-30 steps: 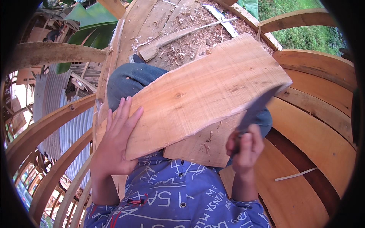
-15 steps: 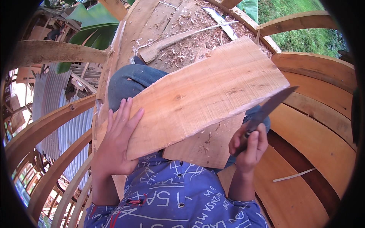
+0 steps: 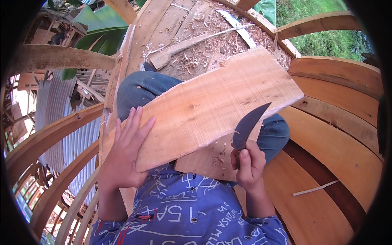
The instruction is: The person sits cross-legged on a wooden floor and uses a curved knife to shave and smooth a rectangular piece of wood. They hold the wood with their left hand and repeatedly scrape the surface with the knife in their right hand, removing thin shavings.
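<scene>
Across my lap lies a wide, pale wooden board [image 3: 204, 104], tilted up toward the far right. My left hand [image 3: 130, 143] rests on its near left end, fingers spread over the surface. In my right hand [image 3: 250, 161] a dark, curved-blade knife [image 3: 250, 125] is gripped by its handle, most of which the fingers hide. The blade points up and to the right, over the board's near long edge, where a small curl of wood shows beside it. Beneath the board, a second wooden piece [image 3: 214, 157] lies against my lap with shavings on it.
Wood shavings [image 3: 192, 61] litter the plank floor ahead, around a long tapered wooden piece [image 3: 175, 52] and a pale strip [image 3: 239, 28]. Curved planks [image 3: 330, 130] form the right side, with a thin stick [image 3: 315, 188] on them. Wooden rails [image 3: 53, 136] run along the left.
My right hand has drawn the knife left and nearer to me along the board's edge. The board's far right end has dipped slightly; my left hand stays in place.
</scene>
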{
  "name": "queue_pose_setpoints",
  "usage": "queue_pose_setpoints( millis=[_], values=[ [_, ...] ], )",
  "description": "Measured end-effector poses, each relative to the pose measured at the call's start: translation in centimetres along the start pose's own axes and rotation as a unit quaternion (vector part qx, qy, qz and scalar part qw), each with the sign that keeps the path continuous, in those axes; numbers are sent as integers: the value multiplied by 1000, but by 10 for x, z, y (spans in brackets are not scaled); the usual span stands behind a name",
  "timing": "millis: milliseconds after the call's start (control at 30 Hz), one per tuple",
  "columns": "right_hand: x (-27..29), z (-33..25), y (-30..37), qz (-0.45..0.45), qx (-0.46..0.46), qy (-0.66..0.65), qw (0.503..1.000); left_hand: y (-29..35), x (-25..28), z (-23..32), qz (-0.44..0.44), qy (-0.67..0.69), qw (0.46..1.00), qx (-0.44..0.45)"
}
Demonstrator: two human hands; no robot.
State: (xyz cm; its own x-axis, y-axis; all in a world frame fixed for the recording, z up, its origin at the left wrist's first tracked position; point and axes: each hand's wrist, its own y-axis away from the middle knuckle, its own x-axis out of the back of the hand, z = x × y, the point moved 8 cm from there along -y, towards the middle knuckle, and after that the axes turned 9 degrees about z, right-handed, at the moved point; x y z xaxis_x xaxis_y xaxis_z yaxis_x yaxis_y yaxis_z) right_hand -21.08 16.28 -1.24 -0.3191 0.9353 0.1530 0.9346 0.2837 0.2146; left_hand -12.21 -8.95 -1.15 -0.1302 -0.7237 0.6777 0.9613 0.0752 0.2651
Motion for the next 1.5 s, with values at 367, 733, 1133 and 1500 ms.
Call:
queue_pose_setpoints(
  millis=[367,733,1133,1500],
  values=[
    [8,-12,-9,30,60,-31,997,2,1,0,0,0,1000,2],
    [12,-12,-13,95,18,-145,985,1,0,-3,4,14,1000,-3],
    [-21,6,5,-56,30,42,997,1,0,-5,-11,5,1000,6],
    [15,-5,-11,42,-5,-68,997,4,0,-4,-1,8,1000,-1]
  ],
)
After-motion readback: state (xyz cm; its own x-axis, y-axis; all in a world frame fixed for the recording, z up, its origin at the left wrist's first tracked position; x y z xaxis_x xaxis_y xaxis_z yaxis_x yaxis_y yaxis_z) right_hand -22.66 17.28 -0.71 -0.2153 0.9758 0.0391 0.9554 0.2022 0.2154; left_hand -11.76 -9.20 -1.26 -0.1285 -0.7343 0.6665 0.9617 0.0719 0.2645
